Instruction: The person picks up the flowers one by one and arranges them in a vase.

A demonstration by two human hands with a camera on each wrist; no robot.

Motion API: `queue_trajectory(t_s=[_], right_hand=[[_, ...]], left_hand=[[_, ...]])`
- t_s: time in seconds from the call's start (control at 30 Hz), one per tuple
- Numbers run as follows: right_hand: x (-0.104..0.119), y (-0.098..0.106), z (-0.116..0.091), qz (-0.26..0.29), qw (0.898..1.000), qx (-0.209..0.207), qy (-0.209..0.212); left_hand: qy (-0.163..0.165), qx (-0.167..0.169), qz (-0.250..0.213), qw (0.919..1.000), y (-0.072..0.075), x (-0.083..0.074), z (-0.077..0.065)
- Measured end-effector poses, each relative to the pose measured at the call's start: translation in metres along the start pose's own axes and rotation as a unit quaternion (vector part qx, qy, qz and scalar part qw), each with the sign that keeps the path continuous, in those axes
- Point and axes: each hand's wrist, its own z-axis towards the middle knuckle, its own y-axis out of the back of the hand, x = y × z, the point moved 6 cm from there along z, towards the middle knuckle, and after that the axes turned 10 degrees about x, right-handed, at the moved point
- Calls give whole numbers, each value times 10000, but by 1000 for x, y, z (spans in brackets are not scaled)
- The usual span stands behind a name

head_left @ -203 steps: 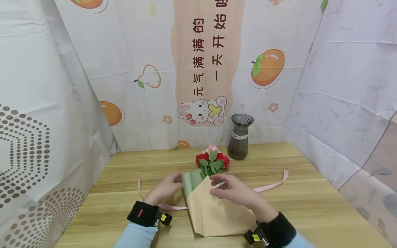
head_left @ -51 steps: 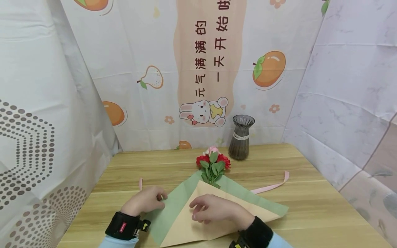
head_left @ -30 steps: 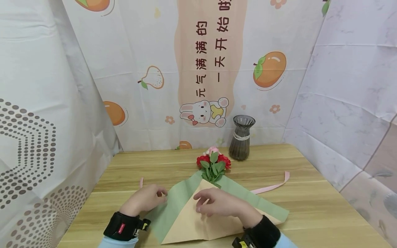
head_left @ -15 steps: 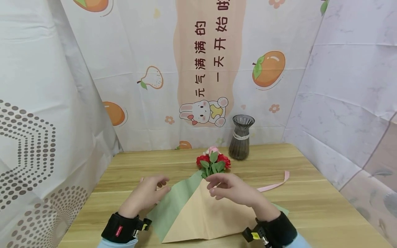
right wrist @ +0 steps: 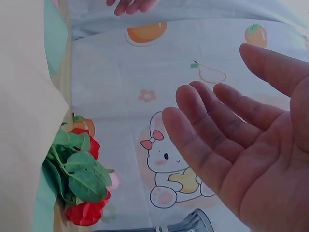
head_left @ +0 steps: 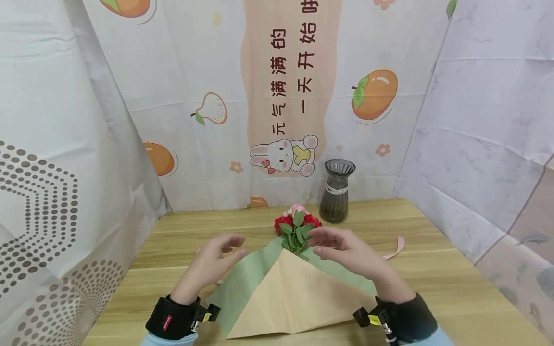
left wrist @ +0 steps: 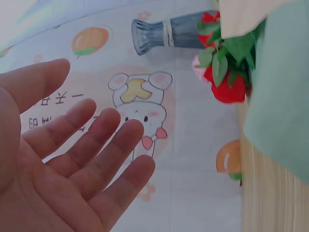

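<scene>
On the wooden table (head_left: 437, 288), in front of the person, a bunch of flowers (head_left: 297, 229) lies with its red and pink heads pointing away toward the dark vase (head_left: 334, 206), its stems hidden under a tan paper (head_left: 294, 302) whose peak sits just below the leaves. The bunch's long axis seems to run nearly straight out from the person, between the two hands. The right hand (head_left: 348, 252) is the nearer one: it hangs above the right side of the green paper (head_left: 246, 278), with the blooms just beyond and to the left of its fingertips. The left hand (head_left: 209, 266) hovers by that sheet's left edge, the flowers farther off to its right. Both hands are empty, thumbs well clear of the fingers; the left fingers are slightly spread, the right ones loosely bent. A pink ribbon (head_left: 396, 247) shows past the right hand.
</scene>
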Motion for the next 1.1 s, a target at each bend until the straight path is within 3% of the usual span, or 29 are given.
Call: queue_trajectory(t_s=[0.2,0.43,0.77,0.9,1.1], right_hand=[[-6,11,-5,-485,9987,-146,17],[-16,19,-15,-1118,9932,-23,-337],[-38,22,-22,-1449,9842,803,-618],[-48,20,-23,-1212,9829,1104,-837],[-63,15,-23,-694,9817,1333,-1169]], left_hand=[[232,211,-342,9989,-9,0,5],[28,651,-395,9971,-25,-3,13],[17,1334,-394,9903,-41,-1,17],[11,1499,-307,9882,-45,1,17],[392,1772,-316,9829,-52,15,17]])
